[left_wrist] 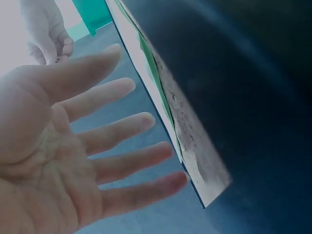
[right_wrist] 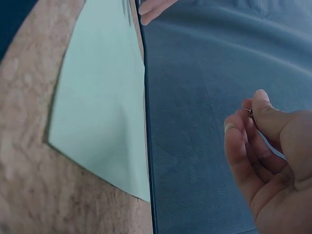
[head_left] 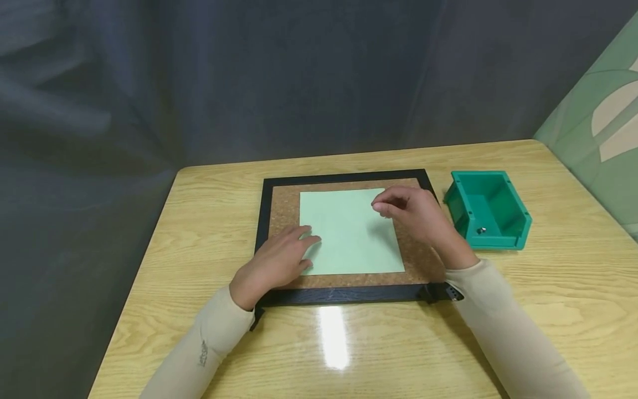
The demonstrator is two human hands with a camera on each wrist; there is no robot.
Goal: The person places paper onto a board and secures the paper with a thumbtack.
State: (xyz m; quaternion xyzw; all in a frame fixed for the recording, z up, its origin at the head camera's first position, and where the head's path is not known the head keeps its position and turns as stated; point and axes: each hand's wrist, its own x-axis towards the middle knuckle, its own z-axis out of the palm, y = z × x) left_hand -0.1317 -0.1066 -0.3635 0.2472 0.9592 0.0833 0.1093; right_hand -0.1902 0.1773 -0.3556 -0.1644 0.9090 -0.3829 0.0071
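From my feed, the left hand [head_left: 279,257] lies at the paper's 8 o'clock, fingers spread and holding nothing; I can't tell whether its fingertips touch the sheet. The right hand [head_left: 413,213] is raised over the paper's 2 o'clock, thumb and fingertips pinching a small metal pin [right_wrist: 250,112], mostly hidden by the fingers and too small to make out overhead. Under both hands I see the pale green paper [head_left: 349,238], its 2 o'clock corner covered by the right hand, lying on a black-framed corkboard [head_left: 329,281]. The left forearm hides part of the frame's 8 o'clock corner. At 3 o'clock sits a green plastic bin [head_left: 493,242] with a small shiny piece [head_left: 480,230] near its 6 o'clock wall, too small for me to identify. The wood-grain table [head_left: 573,299] runs out of view at 6 o'clock, as do both sleeves [head_left: 513,327].
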